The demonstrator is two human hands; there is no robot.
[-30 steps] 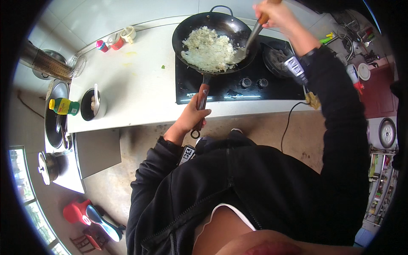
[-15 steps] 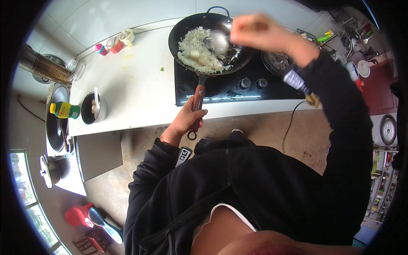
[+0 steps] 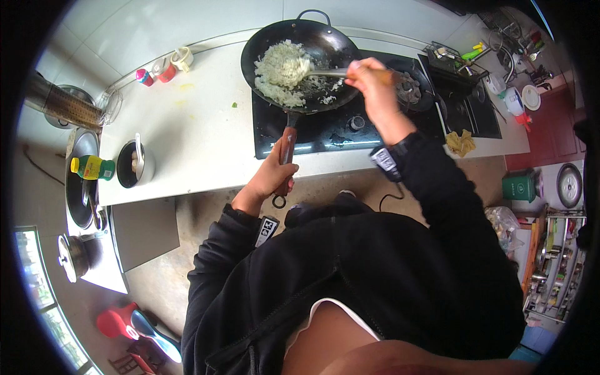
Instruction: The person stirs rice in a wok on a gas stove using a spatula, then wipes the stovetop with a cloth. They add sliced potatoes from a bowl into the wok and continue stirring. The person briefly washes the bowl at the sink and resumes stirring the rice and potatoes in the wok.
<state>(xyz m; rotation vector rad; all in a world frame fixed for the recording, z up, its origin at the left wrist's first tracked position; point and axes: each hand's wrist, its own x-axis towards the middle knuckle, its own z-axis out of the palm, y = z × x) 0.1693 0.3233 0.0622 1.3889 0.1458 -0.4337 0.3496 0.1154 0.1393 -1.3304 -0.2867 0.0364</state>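
Note:
A dark wok [image 3: 344, 47] with a loop handle at its far side sits on the black cooktop [image 3: 325, 134]. White rice [image 3: 278, 65] lies mostly in its left half, with stray grains to the right. My left hand [image 3: 270, 174] is closed around the wok's brown wooden handle [image 3: 287, 147]. Over the wok's right rim, my right hand [image 3: 374, 86] grips a metal spatula [image 3: 328, 72] by its wooden handle. The spatula's head is in the rice and partly hidden by it.
Right of the wok is a second dark pan [image 3: 412, 87], with a yellow cloth [image 3: 460, 143] on the counter edge. Leftward stand a pot [image 3: 147, 165] with a white spoon, a green-and-yellow bottle [image 3: 94, 167], small cups [image 3: 164, 69] and a cream mug [image 3: 182, 59].
My right hand has moved down and slightly left, bringing the spatula into the rice. The wok has shifted slightly left, with my left hand still on its handle.

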